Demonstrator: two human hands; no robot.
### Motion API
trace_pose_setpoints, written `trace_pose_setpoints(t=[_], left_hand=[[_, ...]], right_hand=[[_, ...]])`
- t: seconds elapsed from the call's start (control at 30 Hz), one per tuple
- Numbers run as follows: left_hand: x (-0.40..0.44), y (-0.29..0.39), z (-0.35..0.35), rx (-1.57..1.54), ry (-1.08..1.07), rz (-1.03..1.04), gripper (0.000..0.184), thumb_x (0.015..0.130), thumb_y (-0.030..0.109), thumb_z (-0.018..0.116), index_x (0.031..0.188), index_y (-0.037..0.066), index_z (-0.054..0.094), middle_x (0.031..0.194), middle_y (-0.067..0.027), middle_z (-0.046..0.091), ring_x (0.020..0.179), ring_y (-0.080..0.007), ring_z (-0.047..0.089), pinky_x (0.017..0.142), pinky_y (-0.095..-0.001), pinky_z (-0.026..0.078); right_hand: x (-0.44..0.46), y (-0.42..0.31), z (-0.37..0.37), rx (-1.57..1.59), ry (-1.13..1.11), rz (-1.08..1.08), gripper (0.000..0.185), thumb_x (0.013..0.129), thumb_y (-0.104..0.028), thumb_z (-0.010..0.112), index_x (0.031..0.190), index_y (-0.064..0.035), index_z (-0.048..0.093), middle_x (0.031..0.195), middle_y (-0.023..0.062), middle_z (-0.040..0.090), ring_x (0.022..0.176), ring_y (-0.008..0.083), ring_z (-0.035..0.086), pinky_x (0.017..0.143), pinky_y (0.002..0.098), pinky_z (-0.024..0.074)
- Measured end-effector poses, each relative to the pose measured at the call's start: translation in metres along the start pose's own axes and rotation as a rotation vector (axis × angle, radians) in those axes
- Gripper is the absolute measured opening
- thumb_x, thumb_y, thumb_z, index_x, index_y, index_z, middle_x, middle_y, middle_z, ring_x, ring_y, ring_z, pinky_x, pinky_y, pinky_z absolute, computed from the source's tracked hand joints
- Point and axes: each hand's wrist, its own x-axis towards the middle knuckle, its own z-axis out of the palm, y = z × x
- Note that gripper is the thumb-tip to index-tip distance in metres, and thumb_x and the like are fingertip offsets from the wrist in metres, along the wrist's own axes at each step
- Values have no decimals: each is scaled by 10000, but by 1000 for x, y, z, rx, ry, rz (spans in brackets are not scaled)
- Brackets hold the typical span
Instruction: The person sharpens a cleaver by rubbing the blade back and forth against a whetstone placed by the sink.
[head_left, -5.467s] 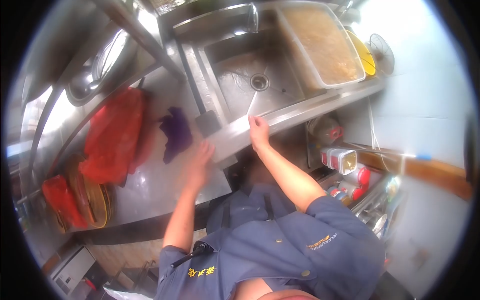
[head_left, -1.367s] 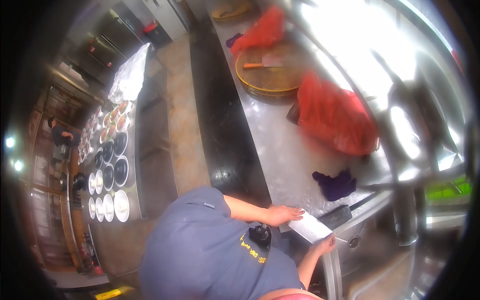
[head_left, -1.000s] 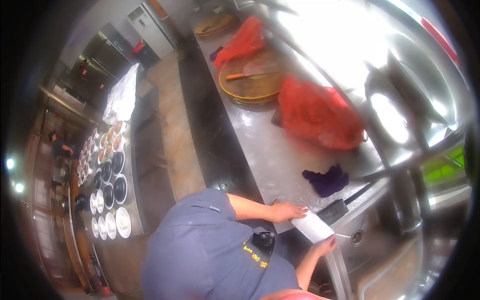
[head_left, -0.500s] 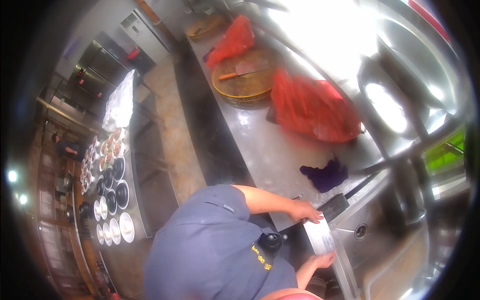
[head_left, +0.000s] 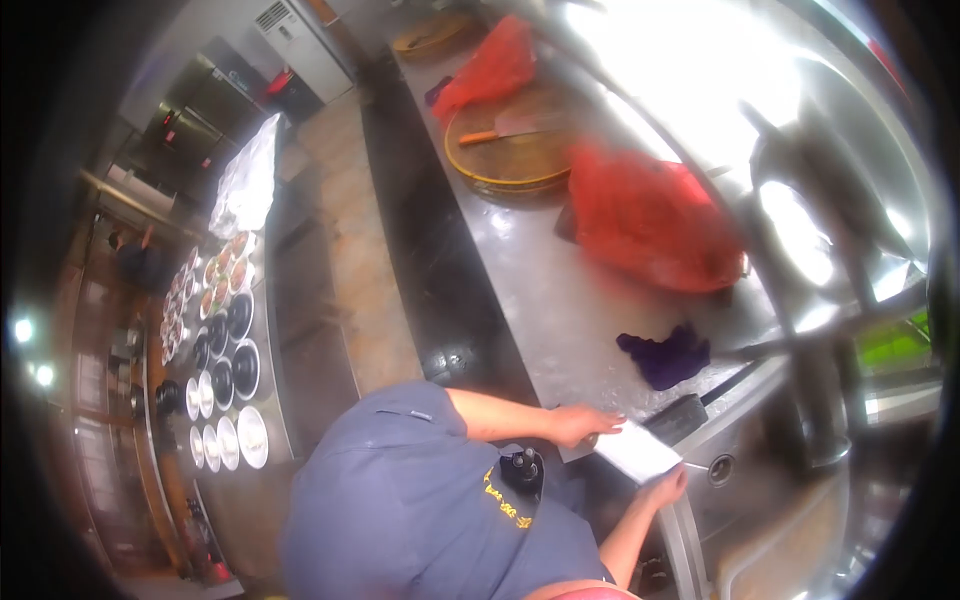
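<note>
A cleaver with a broad rectangular blade, glaring white in the light, lies between my two hands above the rim of the sink. At its upper-left end my left hand is closed, with a small dark bit, perhaps the handle, showing under the fingers. My right hand pinches the opposite, lower-right end of the blade. Just beyond the blade, a dark rectangular block rests at the counter's edge beside the sink. A dark purple cloth lies crumpled on the counter close by.
The metal sink with a drain is at the right. Along the counter stand red plastic bags and a round chopping board carrying another cleaver. Several bowls and plates fill a table behind me. A person is in the far left background.
The cleaver has turned, its blade now slanting more towards the lower right. My left hand has shifted left, and my right hand has risen slightly. The whole view has moved a little.
</note>
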Motion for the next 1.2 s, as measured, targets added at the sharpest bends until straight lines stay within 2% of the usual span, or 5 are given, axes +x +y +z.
trace_pose_setpoints(t=[0.2,0.57,0.73,1.0,1.2], left_hand=[[32,-17,-13,119,265,27,739,768,-76,644,1490,35,529,1627,-165,417,1549,-339,317,1222,-425,377],[21,-13,-10,91,239,-34,729,798,-62,631,1507,46,500,1645,-170,382,1552,-343,306,1234,-438,364],[4,10,-2,295,47,-73,701,817,-10,652,1496,104,525,1646,-135,394,1548,-332,322,1240,-441,367],[159,-35,-19,190,-113,389,715,767,39,748,1455,150,587,1605,-86,477,1517,-318,394,1114,-443,465],[106,-49,19,100,-92,460,659,779,10,738,1416,138,628,1573,-90,522,1507,-316,414,1133,-462,461]], right_hand=[[46,-18,58,-136,-111,-184,325,999,-234,713,1144,45,632,1106,115,680,980,214,621,907,378,523],[17,-39,74,-171,-93,-232,310,983,-212,742,1114,42,620,1022,87,654,900,181,590,854,343,511],[-9,0,15,-194,69,-152,360,1002,-222,708,1196,71,628,1172,160,682,1027,239,645,944,379,539],[39,-9,-28,1,416,-179,391,1026,-256,671,1197,92,618,1184,173,679,1022,255,639,944,398,534],[-11,12,-54,-46,449,-128,296,999,-199,693,1109,76,690,1134,201,718,1004,283,681,945,414,558]])
